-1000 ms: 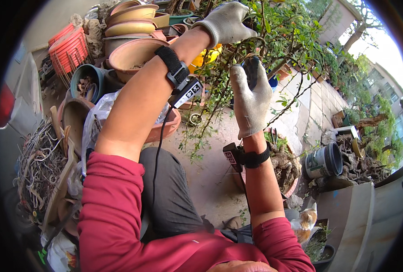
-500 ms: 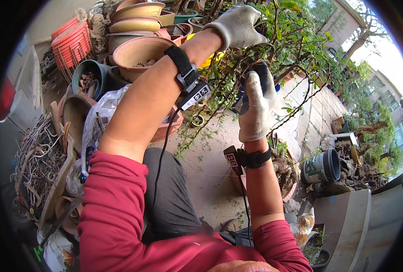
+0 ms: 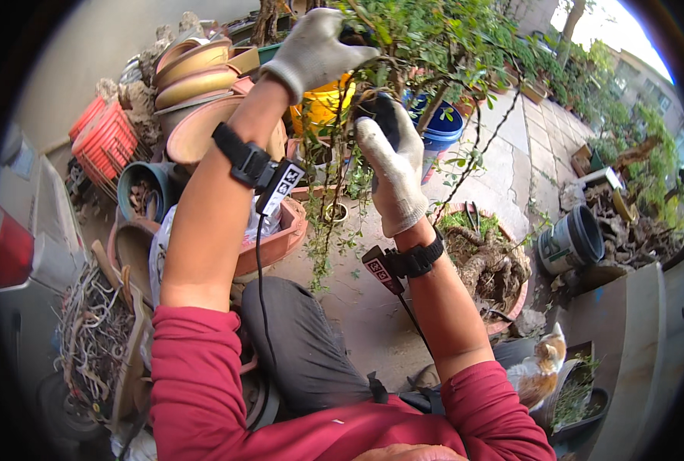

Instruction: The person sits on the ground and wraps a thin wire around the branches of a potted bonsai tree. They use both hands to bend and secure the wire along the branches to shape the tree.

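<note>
A leafy green potted-type plant (image 3: 453, 46) with long trailing, thorny-looking stems is held up in front of me. My left hand (image 3: 311, 54), in a pale grey work glove, is closed at the plant's upper left side; its fingertips are partly hidden by leaves. Lower down, my right hand (image 3: 396, 169), in a matching glove with a dark palm, is closed around the woody base of the stems. Brown, stringy fibres show just above its thumb. What lies inside each grip is mostly covered by glove and foliage.
Stacked clay pots (image 3: 192, 77), red baskets (image 3: 107, 142) and a yellow bucket (image 3: 323, 104) stand left. A blue bucket (image 3: 442, 131) is behind the plant. To the right are a gnarled-root planter (image 3: 484, 269), a tipped bucket (image 3: 569, 242) and an orange-and-white cat (image 3: 540, 373).
Both hands have shifted left together with the plant. The view has turned too, bringing the yellow and blue buckets and the root planter more into sight.
</note>
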Tool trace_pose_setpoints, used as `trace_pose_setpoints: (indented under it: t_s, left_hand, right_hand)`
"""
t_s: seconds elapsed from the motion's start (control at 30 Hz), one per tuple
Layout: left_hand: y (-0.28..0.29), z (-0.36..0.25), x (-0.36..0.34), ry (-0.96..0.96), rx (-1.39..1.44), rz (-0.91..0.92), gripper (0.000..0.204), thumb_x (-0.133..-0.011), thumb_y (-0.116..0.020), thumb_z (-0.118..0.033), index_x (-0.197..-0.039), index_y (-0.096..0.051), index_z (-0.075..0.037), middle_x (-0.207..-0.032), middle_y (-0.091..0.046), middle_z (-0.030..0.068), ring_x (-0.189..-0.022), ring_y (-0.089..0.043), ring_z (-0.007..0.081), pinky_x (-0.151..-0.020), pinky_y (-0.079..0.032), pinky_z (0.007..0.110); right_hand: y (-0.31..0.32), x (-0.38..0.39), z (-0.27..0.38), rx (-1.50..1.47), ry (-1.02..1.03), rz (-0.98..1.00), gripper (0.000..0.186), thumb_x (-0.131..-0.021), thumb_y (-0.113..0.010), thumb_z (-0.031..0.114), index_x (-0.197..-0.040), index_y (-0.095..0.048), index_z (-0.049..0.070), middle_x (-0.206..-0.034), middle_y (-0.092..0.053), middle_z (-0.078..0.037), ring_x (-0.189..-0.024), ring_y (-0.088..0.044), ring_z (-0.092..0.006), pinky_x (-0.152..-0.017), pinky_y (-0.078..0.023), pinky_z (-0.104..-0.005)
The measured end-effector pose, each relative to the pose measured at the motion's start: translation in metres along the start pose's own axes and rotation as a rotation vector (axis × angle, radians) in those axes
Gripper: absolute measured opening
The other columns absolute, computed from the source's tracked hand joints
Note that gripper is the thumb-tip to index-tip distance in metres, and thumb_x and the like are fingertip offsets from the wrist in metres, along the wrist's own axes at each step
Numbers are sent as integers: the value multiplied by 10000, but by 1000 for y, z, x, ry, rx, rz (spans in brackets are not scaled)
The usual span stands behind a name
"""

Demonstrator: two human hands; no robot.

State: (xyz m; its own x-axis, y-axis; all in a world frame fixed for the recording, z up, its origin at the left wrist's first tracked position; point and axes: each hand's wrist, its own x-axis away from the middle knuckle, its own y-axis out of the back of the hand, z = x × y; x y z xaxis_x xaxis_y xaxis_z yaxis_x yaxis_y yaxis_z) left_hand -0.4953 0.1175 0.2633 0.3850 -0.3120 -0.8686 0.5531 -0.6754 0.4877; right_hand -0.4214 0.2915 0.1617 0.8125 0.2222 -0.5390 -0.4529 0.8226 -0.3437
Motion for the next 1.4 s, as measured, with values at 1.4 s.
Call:
trace_pose_setpoints:
  t_s: [1.4]
  left_hand:
    - [15, 27, 14, -469, -1113, 258, 459, -931, -575, -173, -1325, -684, -383, -897, -745, -6, -871, -714, 223, -981, -493, 522]
  right_hand:
    - [24, 9, -41, 179, 1, -165, 241, -946, -582, 40, -1113, -722, -64, -916, -761, -86, -807, -682, -127, -746, -546, -273]
